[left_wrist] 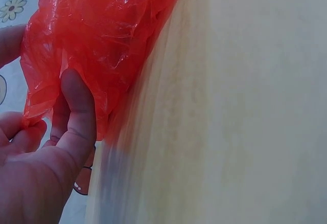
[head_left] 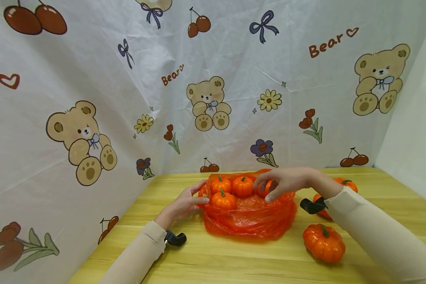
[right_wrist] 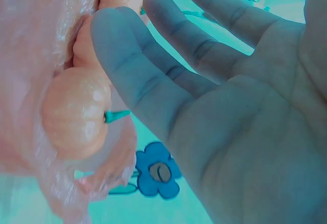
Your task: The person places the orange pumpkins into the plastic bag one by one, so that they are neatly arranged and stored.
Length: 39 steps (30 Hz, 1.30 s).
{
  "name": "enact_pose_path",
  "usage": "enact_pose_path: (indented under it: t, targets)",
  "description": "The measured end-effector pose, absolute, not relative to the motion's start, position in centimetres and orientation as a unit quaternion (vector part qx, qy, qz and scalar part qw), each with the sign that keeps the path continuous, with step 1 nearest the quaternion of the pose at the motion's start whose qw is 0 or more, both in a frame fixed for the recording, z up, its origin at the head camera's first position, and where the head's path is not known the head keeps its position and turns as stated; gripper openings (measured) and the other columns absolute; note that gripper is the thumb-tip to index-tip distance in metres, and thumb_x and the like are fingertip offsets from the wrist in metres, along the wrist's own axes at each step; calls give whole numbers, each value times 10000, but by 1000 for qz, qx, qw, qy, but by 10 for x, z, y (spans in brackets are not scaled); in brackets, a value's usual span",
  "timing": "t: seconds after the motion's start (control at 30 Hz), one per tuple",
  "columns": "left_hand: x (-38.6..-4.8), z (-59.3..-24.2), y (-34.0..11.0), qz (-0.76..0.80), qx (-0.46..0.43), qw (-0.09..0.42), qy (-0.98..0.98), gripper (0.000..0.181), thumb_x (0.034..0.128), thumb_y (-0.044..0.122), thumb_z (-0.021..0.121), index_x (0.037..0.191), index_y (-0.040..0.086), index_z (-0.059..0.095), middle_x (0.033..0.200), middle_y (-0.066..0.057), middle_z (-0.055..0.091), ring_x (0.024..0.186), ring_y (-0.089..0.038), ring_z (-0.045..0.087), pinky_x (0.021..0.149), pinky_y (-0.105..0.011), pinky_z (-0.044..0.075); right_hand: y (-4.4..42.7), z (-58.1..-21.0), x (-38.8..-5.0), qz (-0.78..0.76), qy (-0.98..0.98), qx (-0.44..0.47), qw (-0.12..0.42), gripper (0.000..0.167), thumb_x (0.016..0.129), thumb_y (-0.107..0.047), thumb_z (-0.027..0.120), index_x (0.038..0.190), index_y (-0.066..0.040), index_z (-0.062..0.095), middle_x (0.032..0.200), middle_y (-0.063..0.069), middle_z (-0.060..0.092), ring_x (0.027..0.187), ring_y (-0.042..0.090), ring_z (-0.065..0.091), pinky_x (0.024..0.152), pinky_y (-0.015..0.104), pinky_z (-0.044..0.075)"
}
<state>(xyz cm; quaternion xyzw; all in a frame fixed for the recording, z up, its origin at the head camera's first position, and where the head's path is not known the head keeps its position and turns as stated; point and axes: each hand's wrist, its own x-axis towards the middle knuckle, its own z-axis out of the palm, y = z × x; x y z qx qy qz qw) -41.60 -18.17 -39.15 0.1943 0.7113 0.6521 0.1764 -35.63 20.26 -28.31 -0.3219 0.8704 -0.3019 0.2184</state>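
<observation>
Red plastic bag (head_left: 250, 225) on the counter (head_left: 234, 262), mouth up, long axis left-right, pumpkins (head_left: 223, 202) inside stem-up; your left fingers (left_wrist: 79, 114) grip its left rim, right fingers (right_wrist: 130, 73) spread and empty above; far backdrop (head_left: 294, 75) reads "Bear"

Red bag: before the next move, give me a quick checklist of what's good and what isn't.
1. Mouth of the red bag open: ok, four pumpkins show inside.
2. Left hand holding the bag: ok, it pinches the left side.
3. Right hand free: ok, fingers extended, holding nothing.
4. Right hand not touching the rightmost bagged pumpkin: cannot tell, its fingers overlap it in the head view.
5. No pumpkins outside the bag: not ok, three loose pumpkins sit on the table.
</observation>
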Motion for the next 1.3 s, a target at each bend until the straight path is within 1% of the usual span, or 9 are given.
enact_pose_path:
  t: [0.17, 0.43, 0.57, 0.67, 0.83, 1.0, 1.1, 1.2, 1.3]
  targets:
    - [-416, -390, -182, 654, 195, 177, 709, 871, 936, 62, 700, 1656, 230, 239, 1723, -133, 120, 1398, -340, 485, 991, -399, 590, 228, -287, -343, -316, 865, -328, 211, 511, 948, -255, 750, 1406, -117, 572, 1309, 115, 613, 1176, 284, 608, 906, 332, 580]
    - [-417, -390, -182, 654, 193, 175, 710, 875, 928, 57, 712, 1652, 235, 254, 1720, -132, 129, 1378, -324, 501, 988, -403, 592, 259, -301, -323, -321, 851, -362, 205, 434, 979, -209, 706, 1393, -161, 584, 1330, 159, 607, 1188, 373, 602, 944, 276, 565]
    - [-417, -391, -182, 651, 196, 176, 711, 869, 932, 54, 705, 1652, 228, 252, 1721, -132, 127, 1361, -310, 516, 982, -398, 595, 271, -308, -316, -331, 843, -374, 198, 455, 984, -194, 694, 1411, -101, 569, 1335, 156, 616, 1171, 335, 620, 948, 260, 560]
    - [-416, -391, -182, 651, 196, 176, 712, 868, 934, 57, 706, 1653, 225, 250, 1725, -130, 118, 1373, -318, 509, 979, -396, 597, 279, -312, -312, -342, 832, -389, 200, 458, 991, -171, 678, 1414, -46, 553, 1315, 185, 620, 1150, 266, 633, 943, 259, 563]
    - [-415, -391, -182, 654, 198, 175, 709, 897, 921, 77, 740, 1655, 213, 243, 1722, -143, 118, 1395, -350, 490, 985, -411, 594, 291, -317, -307, -358, 818, -397, 213, 443, 996, -123, 661, 1410, -15, 546, 1305, 173, 622, 1136, 187, 636, 951, 270, 564]
    - [-415, -391, -182, 656, 198, 176, 706, 897, 917, 92, 752, 1651, 221, 255, 1718, -139, 131, 1386, -345, 497, 986, -419, 593, 304, -322, -302, -363, 815, -394, 220, 444, 990, -97, 657, 1422, -76, 557, 1287, 73, 633, 1158, 189, 629, 981, 270, 557]
    - [-414, -391, -182, 656, 199, 175, 707, 893, 919, 91, 748, 1651, 222, 254, 1718, -137, 133, 1378, -336, 504, 985, -413, 593, 312, -323, -298, -371, 809, -404, 212, 463, 976, -84, 676, 1424, -109, 561, 1282, 76, 632, 1161, 202, 630, 976, 282, 567]
    - [-414, -390, -182, 656, 200, 175, 706, 897, 919, 89, 746, 1653, 218, 247, 1720, -134, 126, 1373, -327, 509, 983, -409, 594, 317, -326, -294, -389, 796, -407, 224, 497, 964, -106, 702, 1435, -94, 543, 1319, 84, 613, 1176, 221, 615, 977, 300, 573]
    - [-414, -390, -182, 655, 201, 177, 706, 894, 925, 86, 738, 1656, 213, 238, 1723, -133, 120, 1374, -329, 510, 978, -409, 597, 322, -331, -289, -399, 790, -403, 233, 534, 962, -166, 718, 1449, -75, 518, 1367, 73, 593, 1208, 207, 597, 998, 277, 559]
